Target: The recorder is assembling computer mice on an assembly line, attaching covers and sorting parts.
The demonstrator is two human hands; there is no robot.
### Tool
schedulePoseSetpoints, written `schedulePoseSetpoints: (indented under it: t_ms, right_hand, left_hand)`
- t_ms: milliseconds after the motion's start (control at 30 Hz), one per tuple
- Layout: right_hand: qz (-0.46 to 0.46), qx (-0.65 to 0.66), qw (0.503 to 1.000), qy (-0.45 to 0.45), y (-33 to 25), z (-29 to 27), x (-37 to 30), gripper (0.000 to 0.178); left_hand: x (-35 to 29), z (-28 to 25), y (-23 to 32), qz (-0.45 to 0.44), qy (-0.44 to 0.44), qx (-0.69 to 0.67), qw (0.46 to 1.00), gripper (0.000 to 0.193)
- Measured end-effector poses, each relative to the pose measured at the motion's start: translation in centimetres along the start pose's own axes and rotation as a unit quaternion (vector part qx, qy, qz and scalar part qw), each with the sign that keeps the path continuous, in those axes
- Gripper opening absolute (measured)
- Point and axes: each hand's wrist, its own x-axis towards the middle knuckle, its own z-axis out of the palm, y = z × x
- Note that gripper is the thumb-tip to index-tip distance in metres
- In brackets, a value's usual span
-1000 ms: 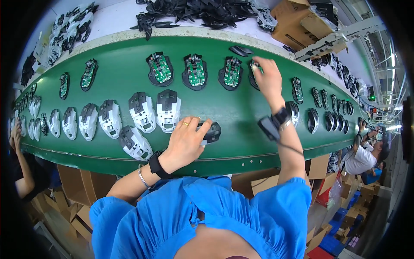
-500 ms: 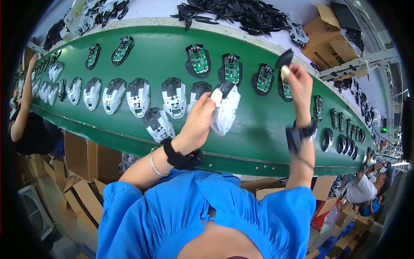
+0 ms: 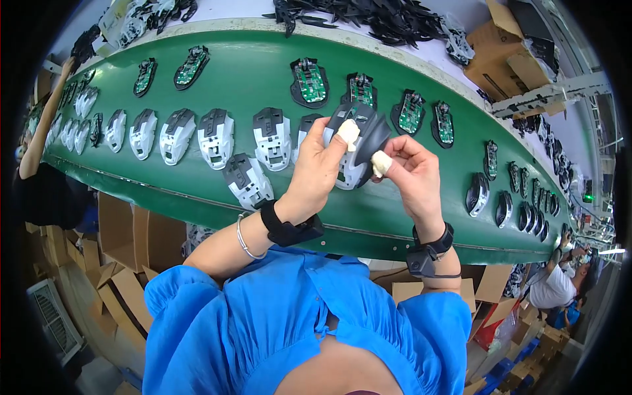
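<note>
Gripping a grey-and-white shell in the left hand, a worker in a blue top held a black side piece to its right flank with the right hand, above a green table. The left hand clasped the shell from its left, thumb across the face; the right pinched the piece near its lower end. Pale covers capped both thumbs. Whether the piece sat flush could not be told.

The work appeared to favor a steady left grip, edges matched along the whole flank before any pressure, then an even push from the right thumb rather than a shove at one end.

Half a second earlier the hands were apart: the right held the piece out by a board, while the left held the shell alone. Now they had met, and that board lay in plain view beyond the right hand.

More shells lay left of the left hand. Beyond both hands ran other boards, and farther still a heap of black parts, with a carton to its right. Far left of the hands, another person's arm reached out.
</note>
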Motion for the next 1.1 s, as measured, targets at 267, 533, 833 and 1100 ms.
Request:
schedulePoseSetpoints:
  t_ms: [267,533,833,1100]
  right_hand:
    - [0.002,-0.075,0.997,-0.005,0.1,0.4,0.7,0.019]
    - [0.019,0.082,0.996,-0.028,1.1,1.0,1.3,0.025]
    - [-0.043,0.140,0.989,0.028,0.6,1.6,0.9,0.028]
    - [0.012,-0.097,0.994,-0.059,-2.2,0.4,-4.5,0.078]
  left_hand:
    - [0.7,-0.4,1.0,0.003,-0.015,0.007,1.000,0.032]
    - [1.5,-1.8,1.5,-0.029,-0.040,0.065,0.997,0.047]
    - [1.1,-1.6,2.8,0.003,-0.142,0.117,0.983,0.069]
    - [-3.2,-1.7,5.1,0.083,-0.310,0.361,0.875,0.075]
